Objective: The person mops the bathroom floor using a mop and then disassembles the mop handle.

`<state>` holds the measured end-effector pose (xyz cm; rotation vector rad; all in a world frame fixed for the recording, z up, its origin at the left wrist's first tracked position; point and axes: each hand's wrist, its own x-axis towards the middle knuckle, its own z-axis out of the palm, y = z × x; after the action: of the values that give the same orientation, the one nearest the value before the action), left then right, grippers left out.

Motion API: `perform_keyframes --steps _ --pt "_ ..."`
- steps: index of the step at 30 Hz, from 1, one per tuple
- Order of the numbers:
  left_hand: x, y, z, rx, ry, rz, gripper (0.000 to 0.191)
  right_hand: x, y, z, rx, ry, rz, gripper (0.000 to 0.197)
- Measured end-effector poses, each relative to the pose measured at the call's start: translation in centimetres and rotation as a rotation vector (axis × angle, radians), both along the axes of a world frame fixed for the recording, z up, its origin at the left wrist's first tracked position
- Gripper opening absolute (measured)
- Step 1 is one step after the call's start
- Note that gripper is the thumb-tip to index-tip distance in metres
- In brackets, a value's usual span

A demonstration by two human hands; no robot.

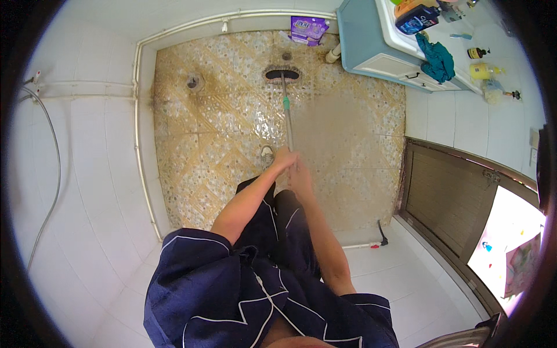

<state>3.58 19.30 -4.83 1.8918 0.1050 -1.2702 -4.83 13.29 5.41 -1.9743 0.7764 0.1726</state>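
Both my hands are closed around the metal pole (289, 126) of a floor scrub brush. My left hand (285, 158) grips it slightly higher up, and my right hand (300, 174) holds just below, nearer my body. A green collar (286, 102) joins the pole's sections. At the far end, the dark oval brush head (282, 75), with greyish bristles around its rim, rests on wet, pebble-patterned floor tiles (217, 117). The pole's near end is hidden by my hands and arm. One shoe (266, 155) shows left of my left hand.
A floor drain (193, 81) lies left; a smaller drain (286, 56) sits beyond the brush. A purple pouch (308, 30) leans by the far wall. The blue washstand cabinet (361, 39) holds bottles and a teal cloth (436, 58). A brown door (444, 191) stands right, a grey hose (54, 139) hangs left.
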Motion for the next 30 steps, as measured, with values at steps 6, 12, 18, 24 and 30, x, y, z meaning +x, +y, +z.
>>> perform_keyframes --steps 6,12,18,24,30 --pt "0.7 2.4 5.1 -0.104 0.162 0.618 0.018 2.0 -2.2 16.0 0.218 -0.243 0.073 0.019" --pt "-2.1 1.5 5.5 -0.394 0.485 0.873 0.014 1.8 -9.8 37.0 0.662 -0.952 0.566 0.029" --pt "-5.5 -0.1 7.7 -0.364 0.380 0.943 0.016 -0.5 -14.7 40.7 0.724 -1.041 0.836 0.025" --pt "-11.9 3.8 7.7 -0.378 0.369 1.183 0.007 1.3 -15.0 37.0 0.795 -0.942 0.799 0.023" --pt "-16.9 4.1 9.6 -0.458 0.270 1.592 0.008 3.3 -9.2 17.5 0.956 -0.184 0.340 0.025"
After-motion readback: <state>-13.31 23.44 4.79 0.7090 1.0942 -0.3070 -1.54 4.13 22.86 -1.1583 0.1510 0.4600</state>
